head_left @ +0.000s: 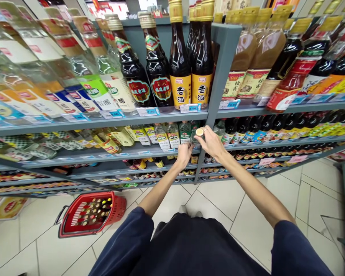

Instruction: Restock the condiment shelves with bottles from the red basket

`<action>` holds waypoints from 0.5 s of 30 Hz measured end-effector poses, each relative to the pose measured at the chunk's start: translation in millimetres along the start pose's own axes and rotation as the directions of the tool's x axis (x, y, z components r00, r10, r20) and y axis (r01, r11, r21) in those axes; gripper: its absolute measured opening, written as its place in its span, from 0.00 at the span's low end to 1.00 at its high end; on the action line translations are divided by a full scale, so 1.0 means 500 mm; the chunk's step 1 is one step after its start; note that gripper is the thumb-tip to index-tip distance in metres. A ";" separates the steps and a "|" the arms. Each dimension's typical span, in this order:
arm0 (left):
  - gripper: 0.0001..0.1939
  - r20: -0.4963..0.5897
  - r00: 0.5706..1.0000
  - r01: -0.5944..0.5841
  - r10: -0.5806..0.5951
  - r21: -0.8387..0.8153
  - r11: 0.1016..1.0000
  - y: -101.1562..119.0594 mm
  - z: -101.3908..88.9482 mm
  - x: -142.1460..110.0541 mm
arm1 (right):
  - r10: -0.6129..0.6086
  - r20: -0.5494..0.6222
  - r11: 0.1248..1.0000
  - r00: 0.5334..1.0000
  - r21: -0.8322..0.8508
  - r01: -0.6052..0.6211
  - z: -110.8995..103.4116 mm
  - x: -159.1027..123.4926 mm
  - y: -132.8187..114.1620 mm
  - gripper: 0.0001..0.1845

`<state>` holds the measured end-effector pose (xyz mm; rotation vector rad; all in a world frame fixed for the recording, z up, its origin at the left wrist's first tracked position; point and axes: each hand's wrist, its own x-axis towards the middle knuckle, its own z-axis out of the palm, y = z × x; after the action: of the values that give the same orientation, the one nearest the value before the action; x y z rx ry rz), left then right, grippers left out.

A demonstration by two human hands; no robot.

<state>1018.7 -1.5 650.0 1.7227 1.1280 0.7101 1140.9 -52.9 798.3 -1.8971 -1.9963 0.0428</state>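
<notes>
A bottle with a pale, round cap [199, 132] is sitting near the middle of the view, at the front of the second shelf down [132, 154], just beside the blue-grey upright post [222, 65]. The right hand [214, 145] is closing around its top, thumb and forefinger bent with only a small gap that the neck seems to be filling; a ring is showing on one finger. The left hand [184, 154] is reaching in low at the shelf edge, its fingers curling inward; whether they are gripping the bottle's base, the shelf or nothing, I cannot tell. For good handling, the right grip would best be staying snug below the cap, with the left hand steadying the lower body, the bottle moving slowly and clear of its glass-like neighbours and the post. Clear bottles with green labels [185, 131] are standing close by on the left hand's side, so a sideways swing could be knocking them together. On the shelf above, dark bottles with yellow labels [180, 90] are standing over price tags [190, 107]. Down on the tiled floor [212, 199], a red basket [119, 209] is holding many capped bottles [94, 211], off toward the left.
</notes>
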 end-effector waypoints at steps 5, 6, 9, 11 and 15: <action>0.11 -0.001 1.000 -0.015 0.015 0.043 0.999 -0.013 0.009 0.007 | 0.111 0.046 0.994 0.993 -0.026 -0.110 0.010 0.034 -0.021 0.17; 0.11 -0.002 1.000 -0.021 0.021 0.045 0.999 -0.014 0.010 0.009 | 0.134 0.048 0.991 0.990 -0.035 -0.133 0.011 0.039 -0.029 0.17; 0.11 -0.006 0.999 -0.032 0.033 0.045 0.998 -0.014 0.013 0.013 | 0.229 0.046 0.971 0.972 -0.085 -0.225 0.019 0.048 -0.051 0.17; 0.11 -0.010 0.999 -0.030 0.031 0.041 0.999 -0.013 0.012 0.015 | 0.295 0.025 0.949 0.955 -0.123 -0.290 0.027 0.054 -0.065 0.17; 0.13 -0.011 1.000 -0.025 0.026 0.030 0.999 -0.009 0.005 0.016 | 0.404 -0.033 0.901 0.914 -0.161 -0.403 0.050 0.074 -0.086 0.18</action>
<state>1022.6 5.4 644.7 1.7631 1.1320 0.7232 1092.0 -14.8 796.8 -2.3905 -1.6139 -0.0104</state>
